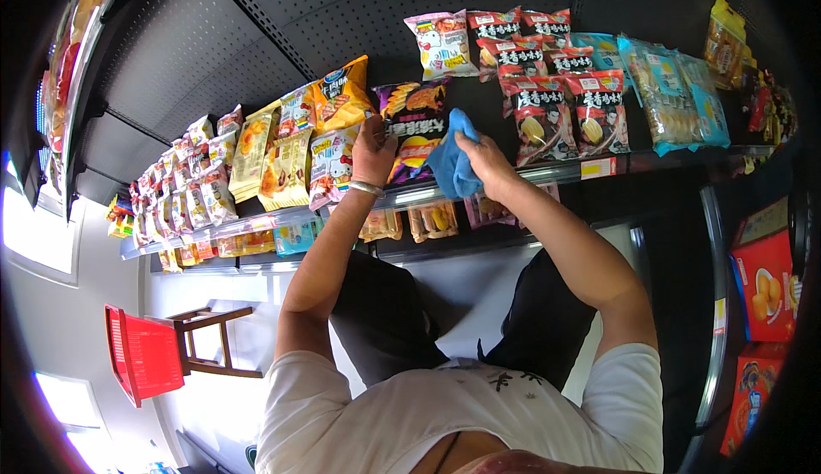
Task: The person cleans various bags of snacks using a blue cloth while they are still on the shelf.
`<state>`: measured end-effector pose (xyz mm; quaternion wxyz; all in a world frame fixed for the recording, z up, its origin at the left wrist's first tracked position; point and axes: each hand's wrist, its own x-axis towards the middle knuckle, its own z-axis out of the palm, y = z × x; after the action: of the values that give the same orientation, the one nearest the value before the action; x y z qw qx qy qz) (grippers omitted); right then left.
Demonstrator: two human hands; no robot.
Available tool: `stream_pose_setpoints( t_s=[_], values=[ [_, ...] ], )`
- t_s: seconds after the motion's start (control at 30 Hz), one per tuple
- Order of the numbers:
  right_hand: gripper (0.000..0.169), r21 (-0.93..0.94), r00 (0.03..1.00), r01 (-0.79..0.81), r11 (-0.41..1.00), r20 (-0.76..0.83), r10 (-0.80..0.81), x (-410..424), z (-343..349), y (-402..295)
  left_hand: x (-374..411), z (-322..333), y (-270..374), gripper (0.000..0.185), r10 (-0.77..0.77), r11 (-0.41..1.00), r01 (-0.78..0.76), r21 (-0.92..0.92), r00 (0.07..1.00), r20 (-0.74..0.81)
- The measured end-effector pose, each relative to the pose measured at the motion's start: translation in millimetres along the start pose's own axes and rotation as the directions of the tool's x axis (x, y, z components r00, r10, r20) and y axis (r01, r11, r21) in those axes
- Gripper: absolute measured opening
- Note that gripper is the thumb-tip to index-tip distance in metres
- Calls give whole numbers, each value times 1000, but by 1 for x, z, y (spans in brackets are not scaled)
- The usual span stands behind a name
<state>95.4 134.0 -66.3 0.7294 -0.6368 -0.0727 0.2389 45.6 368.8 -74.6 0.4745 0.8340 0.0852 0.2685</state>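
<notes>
My right hand grips a blue cloth, which hangs over the front of a dark metal shelf. My left hand, with a bracelet at its wrist, is between a purple snack bag and a pink-and-white snack bag. Its fingers are bent at the edges of these bags; whether they hold one is unclear. Behind it stands an orange snack bag. Right of the cloth, a bare strip of shelf runs up to several red-and-black snack bags.
Cream-coloured packs and rows of small bags fill the shelf's left part. Blue packs sit at the right. A lower shelf holds more packs near my knees. A red basket rests on a wooden stool.
</notes>
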Motion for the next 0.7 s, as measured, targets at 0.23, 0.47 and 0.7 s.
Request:
stream_pose_setpoints(
  t_s=[0.23,0.47,0.7],
  values=[
    [50,-86,998,-54,995,-21,53,10,-14,2,13,15,-35,41,-233,968,237,-84,971,59],
    [50,-87,997,-32,996,-74,26,2,-18,-5,6,24,7,42,-433,745,415,-523,896,95],
    [46,35,977,209,977,-43,-208,-8,-17,-15,-6,-5,59,57,-192,593,377,-711,924,329]
  ],
)
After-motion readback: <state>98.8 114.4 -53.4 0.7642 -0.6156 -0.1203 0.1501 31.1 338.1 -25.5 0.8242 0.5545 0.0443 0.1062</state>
